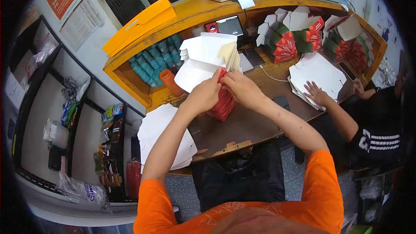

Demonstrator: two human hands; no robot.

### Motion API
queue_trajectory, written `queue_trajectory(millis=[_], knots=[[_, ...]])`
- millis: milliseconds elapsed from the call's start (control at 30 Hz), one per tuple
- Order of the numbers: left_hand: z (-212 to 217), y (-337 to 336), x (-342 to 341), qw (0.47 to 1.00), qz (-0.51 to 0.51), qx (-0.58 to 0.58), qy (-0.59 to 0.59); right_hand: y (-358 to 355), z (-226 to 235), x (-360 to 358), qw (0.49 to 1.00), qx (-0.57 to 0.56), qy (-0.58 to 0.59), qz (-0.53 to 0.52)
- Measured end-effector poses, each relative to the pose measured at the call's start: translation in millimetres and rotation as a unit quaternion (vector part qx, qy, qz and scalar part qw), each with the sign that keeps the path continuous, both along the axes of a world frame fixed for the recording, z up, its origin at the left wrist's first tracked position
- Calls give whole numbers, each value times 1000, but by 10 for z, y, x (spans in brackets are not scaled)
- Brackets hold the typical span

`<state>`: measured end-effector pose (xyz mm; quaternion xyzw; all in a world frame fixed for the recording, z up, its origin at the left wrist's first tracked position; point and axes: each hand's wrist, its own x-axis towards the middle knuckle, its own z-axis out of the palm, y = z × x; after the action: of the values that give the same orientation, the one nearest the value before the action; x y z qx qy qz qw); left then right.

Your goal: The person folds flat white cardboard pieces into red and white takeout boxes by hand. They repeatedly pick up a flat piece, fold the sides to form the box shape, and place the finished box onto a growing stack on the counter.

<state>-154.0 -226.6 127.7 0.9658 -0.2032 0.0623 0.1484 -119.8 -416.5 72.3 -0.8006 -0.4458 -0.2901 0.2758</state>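
Note:
Both of my hands meet over the brown wooden counter [242,125] on a flat cardboard box blank [195,71], white on one side and red on the other. My left hand [203,95] grips its red edge from the left. My right hand [240,87] pinches the same fold from the right. Under my hands lies a stack of red folded blanks [223,106]. More white blanks [208,47] stand behind it.
A pile of white flat blanks [158,130] hangs over the counter's left edge. Another person in a black shirt at the right rests a hand [314,93] on a white stack [316,73]. Folded red and green boxes [299,34] fill the back shelf. An orange cup [170,81] stands at left.

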Motion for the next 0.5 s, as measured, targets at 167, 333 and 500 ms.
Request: queue_trajectory(millis=[167,333,500], knots=[[8,-3,-124,1000,-14,-20,5,49,-1,-210,989,101,105,23],[-48,710,93,949,106,-181,-234,138,-412,-566,962,206,181,-11],[-488,1221,210,868,201,-454,9,474,-1341,-770,940,185,252,-134]])
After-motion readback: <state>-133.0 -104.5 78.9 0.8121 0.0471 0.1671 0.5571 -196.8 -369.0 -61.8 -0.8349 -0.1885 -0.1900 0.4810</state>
